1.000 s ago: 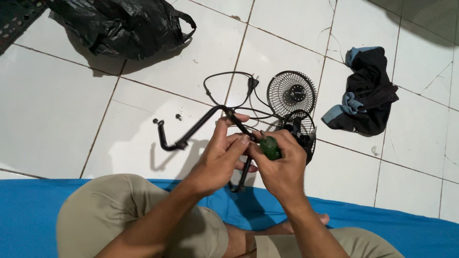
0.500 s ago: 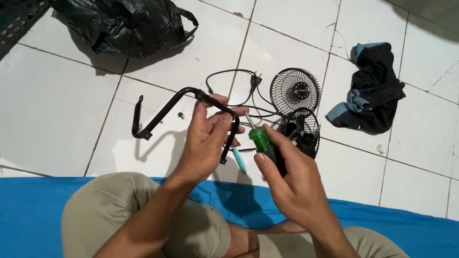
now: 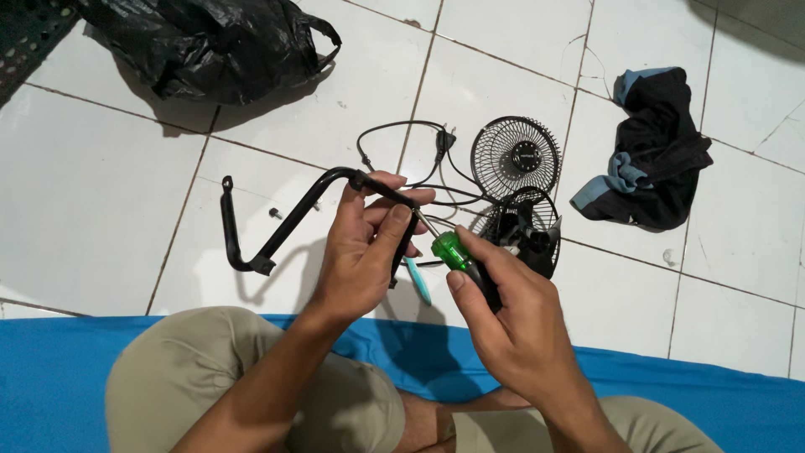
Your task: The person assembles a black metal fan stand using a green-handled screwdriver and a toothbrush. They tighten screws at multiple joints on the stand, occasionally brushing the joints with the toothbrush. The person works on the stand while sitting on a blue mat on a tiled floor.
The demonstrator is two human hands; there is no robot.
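Far up and to the left of the left hand, a crumpled black plastic bag (image 3: 210, 46) lies on the white tiled floor (image 3: 92, 210). Nearer, just left of that hand, the bent black metal bracket (image 3: 289, 220) juts out above the tiles, its hooked outer end hanging free and its inner end running into the grip. A small screw (image 3: 274, 213) lies on the floor close behind the bracket's long bar.

The left hand (image 3: 365, 252) is clenched around the bracket near its bend, thumb and fingers wrapped over the tube, with a short black leg of the bracket showing below the fingers. Just under this hand, on the floor, lies a slim light-blue object (image 3: 417, 281); what it is cannot be told.

The right hand (image 3: 511, 323) sits just to the right of the left one and grasps a screwdriver (image 3: 457, 256) by its handle, which is green at the front and dark in the palm. The metal shaft points up and left, and its tip meets the bracket right at the left hand's fingertips.

Above both hands, a black power cord (image 3: 402, 147) loops across the tiles. Just beyond the right hand's knuckles rests the dark fan body (image 3: 524, 235) with its wire cage, and behind it a separate round black fan grille (image 3: 514, 157) lies flat. Well off to the upper right of the right hand, a bundled black and blue cloth (image 3: 650, 155) sits on the floor. Below both hands are the person's beige-trousered knees and a blue mat (image 3: 721, 403).
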